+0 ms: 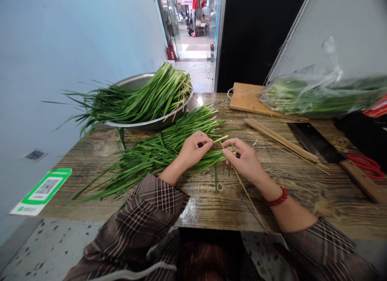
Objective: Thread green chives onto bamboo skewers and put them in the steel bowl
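Note:
Long green chives (pixel 151 154) lie loose on the wooden table, their pale stem ends toward the right. My left hand (pixel 196 148) is above them, thumb and index finger pinched on a chive stem (pixel 220 139). Facing it from the right, my right hand (pixel 243 158) pinches a thin bamboo skewer (pixel 248 196), whose long end slants down to the table's front edge. The skewer's upper tip is close to the stem between my hands; whether it pierces the stem is too small to tell.
A metal basin (pixel 136 123) heaped with skewered chives stands at the back left. To the right are a skewer bundle (pixel 281 140), a cleaver (pixel 317 144), red-handled scissors (pixel 365 166), a cutting board (pixel 246 97) and a plastic bag of greens (pixel 320 95).

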`<state>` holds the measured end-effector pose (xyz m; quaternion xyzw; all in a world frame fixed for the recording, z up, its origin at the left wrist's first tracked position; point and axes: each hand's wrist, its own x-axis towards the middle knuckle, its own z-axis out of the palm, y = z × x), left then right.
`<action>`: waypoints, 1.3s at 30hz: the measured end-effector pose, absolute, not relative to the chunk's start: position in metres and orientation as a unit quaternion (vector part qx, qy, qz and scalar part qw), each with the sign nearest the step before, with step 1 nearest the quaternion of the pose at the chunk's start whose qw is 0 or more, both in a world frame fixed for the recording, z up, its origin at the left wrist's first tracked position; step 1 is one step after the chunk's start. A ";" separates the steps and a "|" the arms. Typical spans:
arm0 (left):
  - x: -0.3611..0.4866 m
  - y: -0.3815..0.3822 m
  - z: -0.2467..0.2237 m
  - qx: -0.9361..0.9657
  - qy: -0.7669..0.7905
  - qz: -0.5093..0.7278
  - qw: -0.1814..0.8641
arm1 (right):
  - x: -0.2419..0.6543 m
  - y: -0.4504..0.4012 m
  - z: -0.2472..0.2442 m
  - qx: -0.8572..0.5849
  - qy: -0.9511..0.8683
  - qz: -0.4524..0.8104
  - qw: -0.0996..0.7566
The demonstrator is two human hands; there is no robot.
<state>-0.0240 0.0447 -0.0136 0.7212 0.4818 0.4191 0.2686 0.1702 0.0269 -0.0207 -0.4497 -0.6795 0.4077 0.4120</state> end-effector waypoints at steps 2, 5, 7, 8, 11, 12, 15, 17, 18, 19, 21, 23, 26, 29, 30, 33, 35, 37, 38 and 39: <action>-0.023 0.044 -0.012 0.732 0.469 0.415 0.269 | 0.170 0.027 -0.021 -0.450 -0.675 0.411 0.417; -0.022 0.042 -0.008 0.736 0.463 0.398 0.291 | 0.170 0.027 -0.021 -0.449 -0.672 0.417 0.417; -0.021 0.040 -0.006 0.730 0.465 0.397 0.305 | 0.170 0.028 -0.021 -0.450 -0.673 0.416 0.414; -0.021 0.039 -0.006 0.723 0.465 0.402 0.314 | 0.170 0.027 -0.020 -0.452 -0.674 0.412 0.413; -0.019 0.038 -0.006 0.694 0.469 0.419 0.350 | 0.170 0.027 -0.019 -0.459 -0.685 0.396 0.404; -0.019 0.038 -0.007 0.684 0.472 0.421 0.363 | 0.170 0.027 -0.018 -0.458 -0.689 0.392 0.402; -0.019 0.038 -0.008 0.663 0.479 0.424 0.390 | 0.171 0.026 -0.018 -0.445 -0.697 0.390 0.405; -0.018 0.038 -0.009 0.652 0.479 0.430 0.402 | 0.171 0.026 -0.019 -0.440 -0.700 0.391 0.405; -0.018 0.038 -0.009 0.647 0.477 0.433 0.408 | 0.171 0.026 -0.020 -0.440 -0.701 0.391 0.403; -0.018 0.038 -0.009 0.642 0.476 0.437 0.413 | 0.171 0.027 -0.021 -0.440 -0.702 0.392 0.400; -0.017 0.038 -0.009 0.634 0.473 0.440 0.424 | 0.171 0.027 -0.022 -0.444 -0.704 0.392 0.392; -0.017 0.037 -0.009 0.630 0.471 0.441 0.432 | 0.171 0.027 -0.023 -0.446 -0.705 0.392 0.388; -0.016 0.036 -0.008 0.628 0.468 0.441 0.438 | 0.171 0.028 -0.024 -0.446 -0.703 0.392 0.390; -0.016 0.036 -0.006 0.625 0.464 0.442 0.445 | 0.170 0.027 -0.024 -0.446 -0.699 0.396 0.394; -0.016 0.036 -0.006 0.624 0.464 0.442 0.448 | 0.170 0.027 -0.024 -0.446 -0.698 0.398 0.395; -0.017 0.036 -0.006 0.618 0.463 0.444 0.454 | 0.170 0.027 -0.023 -0.445 -0.695 0.404 0.395; -0.017 0.036 -0.007 0.614 0.461 0.448 0.458 | 0.170 0.027 -0.023 -0.445 -0.693 0.406 0.396; -0.017 0.036 -0.007 0.612 0.458 0.450 0.462 | 0.170 0.026 -0.023 -0.446 -0.691 0.408 0.396; -0.017 0.036 -0.007 0.612 0.456 0.450 0.463 | 0.170 0.026 -0.023 -0.447 -0.690 0.409 0.396; -0.017 0.036 -0.007 0.611 0.456 0.450 0.465 | 0.170 0.026 -0.023 -0.447 -0.689 0.410 0.396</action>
